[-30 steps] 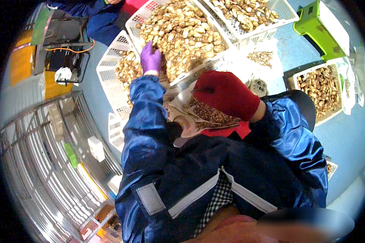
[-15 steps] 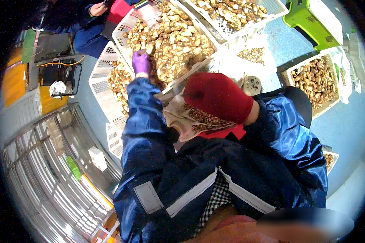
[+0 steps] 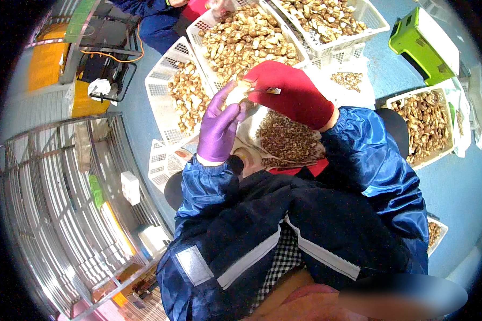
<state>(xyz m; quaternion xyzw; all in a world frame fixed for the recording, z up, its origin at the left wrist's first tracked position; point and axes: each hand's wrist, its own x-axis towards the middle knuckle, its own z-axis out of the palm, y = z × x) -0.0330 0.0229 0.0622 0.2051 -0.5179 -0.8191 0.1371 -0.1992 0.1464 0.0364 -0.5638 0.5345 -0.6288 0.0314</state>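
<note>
In front of my chest, my left hand (image 3: 219, 125), in a purple glove, is closed on a pale mushroom (image 3: 236, 93). My right hand (image 3: 292, 91), in a red glove, meets the mushroom from the other side with its fingers curled in. A small shiny piece shows against the red glove; the rest of what it grips is hidden. Below both hands, brown trimmings (image 3: 286, 136) lie heaped on a pale sheet over my lap. Just beyond my hands stands a white crate (image 3: 300, 56) filled with brown-and-white mushrooms (image 3: 246, 40).
At the left is another white crate (image 3: 155, 88) of mushrooms; a stacked crate (image 3: 377, 24) stands far right. A green stool (image 3: 407, 40) and a mushroom crate (image 3: 450, 139) are at the right. A co-worker's hand (image 3: 217, 5) is at the top. Metal racking (image 3: 53, 214) fills the lower left.
My left hand has come back from the mushroom crate toward my chest, now with a mushroom in it. My right hand has risen slightly to meet it. The view has shifted.
</note>
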